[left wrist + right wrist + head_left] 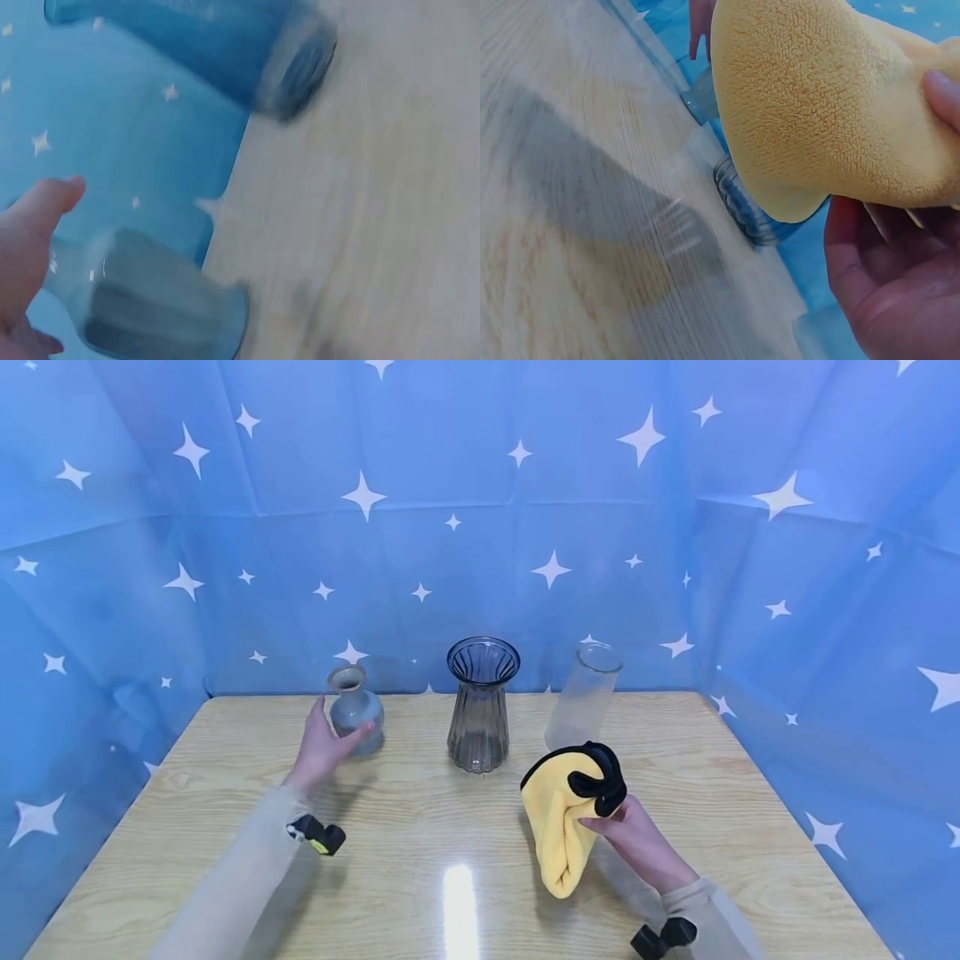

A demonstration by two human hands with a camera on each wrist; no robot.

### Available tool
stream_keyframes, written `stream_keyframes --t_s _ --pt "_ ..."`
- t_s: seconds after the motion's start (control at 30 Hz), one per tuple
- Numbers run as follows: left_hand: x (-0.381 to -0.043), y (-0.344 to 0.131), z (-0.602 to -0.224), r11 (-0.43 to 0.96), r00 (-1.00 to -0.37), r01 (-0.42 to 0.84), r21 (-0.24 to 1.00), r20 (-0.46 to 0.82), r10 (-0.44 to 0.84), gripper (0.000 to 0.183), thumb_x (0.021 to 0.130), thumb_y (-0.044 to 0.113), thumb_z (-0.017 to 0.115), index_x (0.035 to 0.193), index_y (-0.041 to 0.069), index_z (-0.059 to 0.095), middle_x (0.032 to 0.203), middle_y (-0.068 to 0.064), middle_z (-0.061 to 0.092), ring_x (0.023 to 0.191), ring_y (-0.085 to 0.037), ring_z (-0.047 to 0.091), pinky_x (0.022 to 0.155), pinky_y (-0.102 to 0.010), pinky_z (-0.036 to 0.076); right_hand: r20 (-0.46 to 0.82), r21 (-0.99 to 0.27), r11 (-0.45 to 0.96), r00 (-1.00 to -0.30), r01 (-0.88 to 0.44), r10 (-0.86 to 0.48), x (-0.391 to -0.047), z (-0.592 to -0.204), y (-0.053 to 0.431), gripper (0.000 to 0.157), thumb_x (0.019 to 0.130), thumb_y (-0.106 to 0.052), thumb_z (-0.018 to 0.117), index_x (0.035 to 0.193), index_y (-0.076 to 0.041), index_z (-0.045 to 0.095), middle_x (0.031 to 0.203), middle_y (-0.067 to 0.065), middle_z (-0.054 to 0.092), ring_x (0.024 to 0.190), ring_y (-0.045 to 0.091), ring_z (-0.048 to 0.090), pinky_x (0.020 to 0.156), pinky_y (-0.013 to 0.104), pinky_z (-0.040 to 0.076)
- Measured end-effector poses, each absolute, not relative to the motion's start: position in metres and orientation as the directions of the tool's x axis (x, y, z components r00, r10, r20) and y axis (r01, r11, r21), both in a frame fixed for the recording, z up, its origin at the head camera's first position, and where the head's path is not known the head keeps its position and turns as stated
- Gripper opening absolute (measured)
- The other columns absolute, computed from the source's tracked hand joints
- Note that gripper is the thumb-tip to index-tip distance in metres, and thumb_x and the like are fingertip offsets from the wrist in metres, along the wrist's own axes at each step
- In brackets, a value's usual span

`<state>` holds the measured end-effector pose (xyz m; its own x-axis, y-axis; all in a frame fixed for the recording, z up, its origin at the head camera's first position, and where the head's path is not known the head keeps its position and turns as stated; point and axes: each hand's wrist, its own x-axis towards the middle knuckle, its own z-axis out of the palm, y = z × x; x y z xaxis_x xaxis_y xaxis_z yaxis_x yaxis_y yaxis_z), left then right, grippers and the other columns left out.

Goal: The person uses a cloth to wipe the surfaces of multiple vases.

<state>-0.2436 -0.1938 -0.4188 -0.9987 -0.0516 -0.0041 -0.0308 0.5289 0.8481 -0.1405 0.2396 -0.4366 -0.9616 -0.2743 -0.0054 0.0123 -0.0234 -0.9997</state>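
A small grey-blue vase (pixel 358 714) with a narrow neck and flared lip stands at the back left of the table. My left hand (pixel 324 747) is spread beside it, the fingers at its left side and the thumb reaching across its front. In the left wrist view the thumb (pixel 52 202) sticks out straight, apart from the vase (pixel 157 300). My right hand (pixel 633 831) pinches a yellow plush cloth (pixel 562 818) with black edging, which hangs down in folds above the table. The right wrist view shows the thumb (pixel 945 97) pressed on the cloth (pixel 810 105), other fingers curled below.
A dark ribbed glass vase (pixel 480 718) stands upright at the back middle. To its right is a clear glass cylinder vase (pixel 588 693), its base partly behind the cloth. Blue star-patterned curtains (pixel 465 443) enclose the wooden table (pixel 390 852) at the back and sides.
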Motion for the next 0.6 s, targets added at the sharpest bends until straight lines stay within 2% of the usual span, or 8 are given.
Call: stream_keyframes --t_s 0.13,0.3,0.6 --pt "-0.225 -0.190 -0.417 0.543 -0.997 -0.044 0.839 -0.004 -0.073 0.108 0.088 0.040 0.069 0.151 -0.002 -0.008 0.155 -0.030 -0.004 0.141 -0.046 0.005 0.112 -0.059 0.016 -0.010 -1.000 -0.015 -0.960 0.015 -0.279 -0.140 -0.438 0.240 0.036 0.088 -0.001 0.063 0.119 -0.018 0.060 0.121 -0.004 0.057 0.112 0.009 0.051 0.094 0.023 0.042" --pt "-0.204 -0.186 -0.421 0.538 -0.997 -0.022 0.843 0.021 -0.072 0.101 0.089 0.034 0.070 0.152 -0.002 0.001 0.153 -0.031 0.006 0.140 -0.046 0.012 0.110 -0.059 0.020 -0.014 -1.000 -0.008 -0.963 0.017 -0.269 -0.139 -0.438 0.242 0.037 0.088 -0.001 0.064 0.120 -0.019 0.060 0.122 -0.005 0.056 0.113 0.008 0.050 0.094 0.022 0.041" --pt "-0.175 -0.166 -0.430 0.509 -0.999 0.035 0.860 0.037 0.006 0.090 0.087 0.026 0.073 0.151 -0.002 0.016 0.150 -0.029 0.017 0.137 -0.044 0.022 0.108 -0.058 0.026 -0.005 -1.000 -0.011 -0.966 0.009 -0.258 -0.136 -0.439 0.245 0.033 0.087 0.001 0.064 0.113 -0.020 0.063 0.115 -0.006 0.060 0.108 0.006 0.053 0.093 0.020 0.043"
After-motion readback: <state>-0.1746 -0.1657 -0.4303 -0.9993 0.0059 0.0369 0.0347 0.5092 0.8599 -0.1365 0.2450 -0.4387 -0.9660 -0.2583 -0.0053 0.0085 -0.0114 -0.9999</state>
